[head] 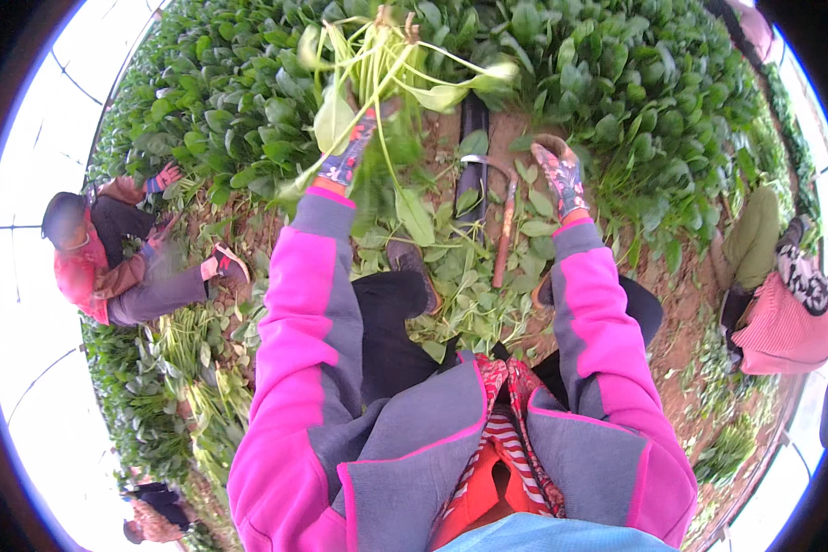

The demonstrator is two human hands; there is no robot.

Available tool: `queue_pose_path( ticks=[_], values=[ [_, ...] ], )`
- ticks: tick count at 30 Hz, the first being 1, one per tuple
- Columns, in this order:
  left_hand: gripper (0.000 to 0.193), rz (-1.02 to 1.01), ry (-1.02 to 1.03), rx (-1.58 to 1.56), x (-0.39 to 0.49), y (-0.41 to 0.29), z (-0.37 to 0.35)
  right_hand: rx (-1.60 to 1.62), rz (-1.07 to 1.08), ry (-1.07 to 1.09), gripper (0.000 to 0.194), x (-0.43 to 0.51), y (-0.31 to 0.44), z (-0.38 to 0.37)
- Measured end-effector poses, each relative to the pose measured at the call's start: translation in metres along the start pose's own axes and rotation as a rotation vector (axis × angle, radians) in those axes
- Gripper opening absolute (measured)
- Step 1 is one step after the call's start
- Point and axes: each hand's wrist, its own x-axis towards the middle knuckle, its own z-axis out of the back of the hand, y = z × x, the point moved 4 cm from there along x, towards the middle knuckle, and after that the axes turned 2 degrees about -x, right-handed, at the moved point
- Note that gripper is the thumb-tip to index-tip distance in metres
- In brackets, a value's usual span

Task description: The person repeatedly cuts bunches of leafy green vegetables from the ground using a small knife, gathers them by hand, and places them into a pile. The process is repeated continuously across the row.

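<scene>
My left hand (348,155), in a floral glove, grips a bunch of leafy spinach-like greens (379,62). The bunch is lifted with its root ends uppermost, and its stems and leaves droop around the hand. Some of it is blurred. My right hand (560,176), in a matching glove with a soiled brown fingertip area, is raised with curled fingers and nothing visible in it. Left of that hand, a small sickle (504,231) with a curved metal blade and worn wooden handle lies on the ground among cut leaves. Its blade reaches across a black hose (472,176).
Dense standing greens (214,90) grow ahead and to both sides. Loose leaves (479,293) litter the soil between my shoes. One person (103,255) crouches at left among the plants; another (776,310) bends at right. Cut greens (207,366) lie in piles at lower left.
</scene>
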Motion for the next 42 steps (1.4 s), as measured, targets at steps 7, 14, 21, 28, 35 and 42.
queue_pose_path(
  ticks=[7,14,21,28,35,42],
  values=[
    [0.05,-0.111,0.639,-1.374,-0.049,-0.096,-0.082,-0.185,0.383,0.577,0.089,-0.053,0.176,-0.045],
    [0.059,-0.197,0.375,-0.362,-0.079,-0.109,-0.134,-0.42,0.703,0.365,0.083,-0.09,0.17,-0.05],
    [0.044,-0.532,0.356,0.381,-0.129,-0.126,-0.103,-0.59,0.639,0.179,0.073,-0.05,0.132,0.022],
    [0.023,0.119,0.59,-0.657,-0.129,-0.169,-0.092,-0.755,0.595,0.198,0.064,-0.021,0.099,0.059],
    [0.027,-0.014,0.258,-0.449,-0.083,-0.162,-0.106,-0.813,0.593,0.225,0.056,-0.028,0.077,0.062],
    [0.023,-0.349,0.165,0.115,-0.092,-0.139,-0.085,-0.785,0.525,0.295,0.049,-0.028,0.073,0.067]
  ],
)
